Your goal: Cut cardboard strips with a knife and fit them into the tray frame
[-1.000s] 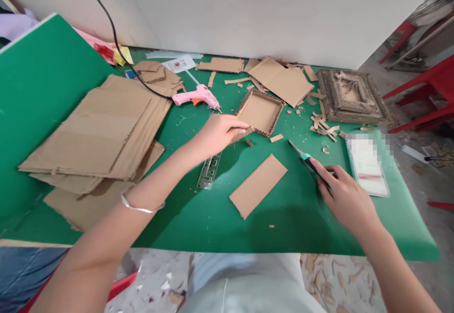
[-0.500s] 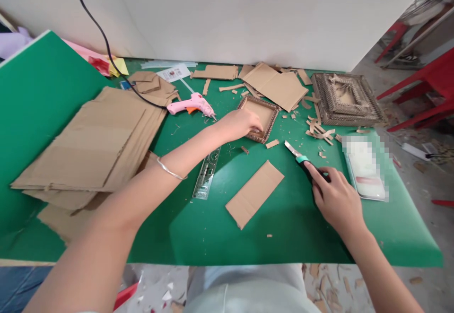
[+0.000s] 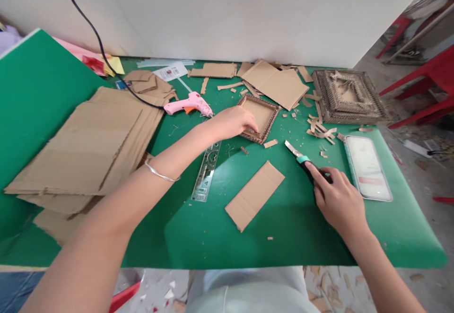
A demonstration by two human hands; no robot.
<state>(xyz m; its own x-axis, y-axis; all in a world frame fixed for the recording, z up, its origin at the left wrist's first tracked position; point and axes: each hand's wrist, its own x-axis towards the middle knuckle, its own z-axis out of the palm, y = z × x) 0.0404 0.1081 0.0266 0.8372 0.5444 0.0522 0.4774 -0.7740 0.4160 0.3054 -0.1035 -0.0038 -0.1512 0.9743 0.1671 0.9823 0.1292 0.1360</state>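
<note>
Your left hand (image 3: 236, 120) is curled low over the near left side of a shallow cardboard box (image 3: 262, 113), which sits toward the counter's (image 3: 294, 242) back edge. The fingertips bunch by its near wall, but you cannot tell from here whether they pinch a strip or only press. Your right hand (image 3: 338, 197) is closed around a knife (image 3: 302, 159), blade out and pointing toward the box. The step looks like fitting or checking something inside that wall; the next move seems to call for a steady left hand with the blade kept away from it. Between box and front edge lies a cardboard rectangle (image 3: 254, 195), with a ruler (image 3: 205, 178) to its left. Farther out, a glue gun (image 3: 187, 105) lies left of the box, and a phone (image 3: 369, 167) near the right edge.
</note>
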